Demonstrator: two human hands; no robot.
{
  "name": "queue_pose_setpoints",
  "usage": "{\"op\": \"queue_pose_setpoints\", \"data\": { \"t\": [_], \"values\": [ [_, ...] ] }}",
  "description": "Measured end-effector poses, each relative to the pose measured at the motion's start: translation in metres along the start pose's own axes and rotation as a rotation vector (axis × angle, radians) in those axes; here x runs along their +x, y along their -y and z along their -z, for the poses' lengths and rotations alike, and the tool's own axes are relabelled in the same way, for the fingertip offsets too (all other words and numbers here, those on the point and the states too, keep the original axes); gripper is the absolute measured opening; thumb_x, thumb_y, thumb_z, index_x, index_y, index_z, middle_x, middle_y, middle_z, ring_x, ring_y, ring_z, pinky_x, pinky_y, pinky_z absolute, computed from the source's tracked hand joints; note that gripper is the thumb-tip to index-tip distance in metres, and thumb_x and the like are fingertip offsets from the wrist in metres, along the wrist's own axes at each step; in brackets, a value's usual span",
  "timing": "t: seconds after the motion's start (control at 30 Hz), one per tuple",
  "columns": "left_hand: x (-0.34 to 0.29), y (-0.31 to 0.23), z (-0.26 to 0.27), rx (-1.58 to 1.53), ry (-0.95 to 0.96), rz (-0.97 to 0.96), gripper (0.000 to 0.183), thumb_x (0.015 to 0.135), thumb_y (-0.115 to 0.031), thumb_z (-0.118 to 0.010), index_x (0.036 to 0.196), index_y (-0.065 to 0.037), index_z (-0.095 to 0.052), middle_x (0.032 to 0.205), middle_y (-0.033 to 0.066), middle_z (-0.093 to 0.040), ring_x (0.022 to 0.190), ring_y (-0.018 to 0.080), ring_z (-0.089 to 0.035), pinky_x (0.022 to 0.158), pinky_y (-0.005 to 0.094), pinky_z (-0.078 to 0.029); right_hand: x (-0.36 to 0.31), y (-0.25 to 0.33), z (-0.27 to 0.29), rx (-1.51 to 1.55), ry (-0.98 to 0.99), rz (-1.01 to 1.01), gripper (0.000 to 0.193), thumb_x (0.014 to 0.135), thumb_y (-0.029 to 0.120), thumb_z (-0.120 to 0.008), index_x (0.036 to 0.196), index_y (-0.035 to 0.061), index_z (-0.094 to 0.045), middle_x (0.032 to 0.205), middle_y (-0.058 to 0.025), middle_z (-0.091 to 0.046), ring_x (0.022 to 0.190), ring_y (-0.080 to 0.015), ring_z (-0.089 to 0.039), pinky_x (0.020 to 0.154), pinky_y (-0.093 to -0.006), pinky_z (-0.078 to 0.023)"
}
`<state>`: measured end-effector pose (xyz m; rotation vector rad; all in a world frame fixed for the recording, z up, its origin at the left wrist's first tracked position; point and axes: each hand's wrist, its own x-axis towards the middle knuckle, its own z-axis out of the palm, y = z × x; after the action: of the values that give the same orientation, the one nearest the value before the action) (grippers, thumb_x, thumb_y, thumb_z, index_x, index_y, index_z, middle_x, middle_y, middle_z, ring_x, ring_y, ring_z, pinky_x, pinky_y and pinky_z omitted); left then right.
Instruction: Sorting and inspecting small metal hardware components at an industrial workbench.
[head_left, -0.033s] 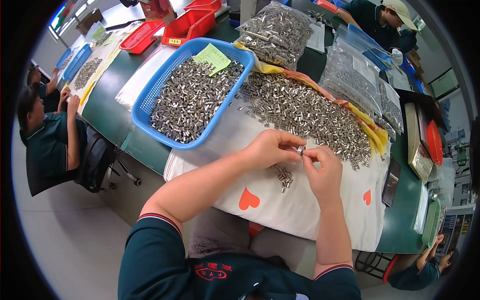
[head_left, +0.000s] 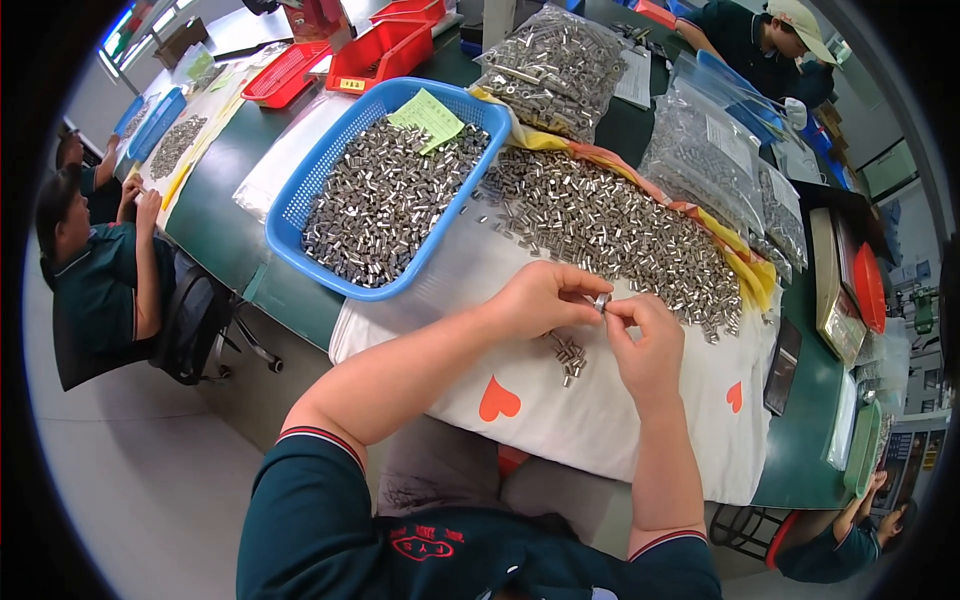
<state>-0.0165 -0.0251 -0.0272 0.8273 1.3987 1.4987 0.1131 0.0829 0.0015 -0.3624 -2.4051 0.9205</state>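
Metal pieces (head_left: 630, 225) on cloth (head_left: 585, 430); basket (head_left: 289, 210) to left.

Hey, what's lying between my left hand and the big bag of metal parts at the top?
In the head view, between your left hand and the bag lie loose small metal pieces and, beyond them, a yellow-and-orange cloth.

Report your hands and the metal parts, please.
Left hand, right hand: both pinching small shiny metal piece. Heap of metal cylinders beyond. Nothing seen blocking hands.
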Motion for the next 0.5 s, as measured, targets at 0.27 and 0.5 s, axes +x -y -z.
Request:
{"op": "queue_pose_setpoints", "data": {
  "t": [0.27, 0.5],
  "values": [
    [-0.003, -0.004, 0.003, 0.033, 0.031, -0.013, 0.037, 0.071, -0.005, -0.068, 0.107, 0.0, -0.058, 0.092, 0.0053, -0.062, 0.077, 0.0073, -0.057, 0.07, 0.021, -0.047, 0.0, -0.002, 0.007, 0.118, 0.049, -0.045, 0.007, 0.071, 0.001, -0.061, 0.078, 0.0015, -0.061, 0.075, -0.0073, -0.06, 0.064, -0.0154, -0.057, 0.058, -0.0242, -0.044],
    [-0.008, -0.003, 0.004, -0.045, 0.118, 0.024, 0.035, 0.073, -0.002, -0.067, 0.106, -0.001, -0.058, 0.092, 0.0034, -0.061, 0.079, 0.0071, -0.056, 0.071, 0.0213, -0.046, 0.008, -0.012, 0.016, 0.384, 0.221, -0.384, 0.015, 0.071, 0.005, -0.065, 0.083, 0.0012, -0.059, 0.072, -0.0003, -0.058, 0.064, -0.006, -0.051, 0.059, -0.021, -0.042]
  ]
}}
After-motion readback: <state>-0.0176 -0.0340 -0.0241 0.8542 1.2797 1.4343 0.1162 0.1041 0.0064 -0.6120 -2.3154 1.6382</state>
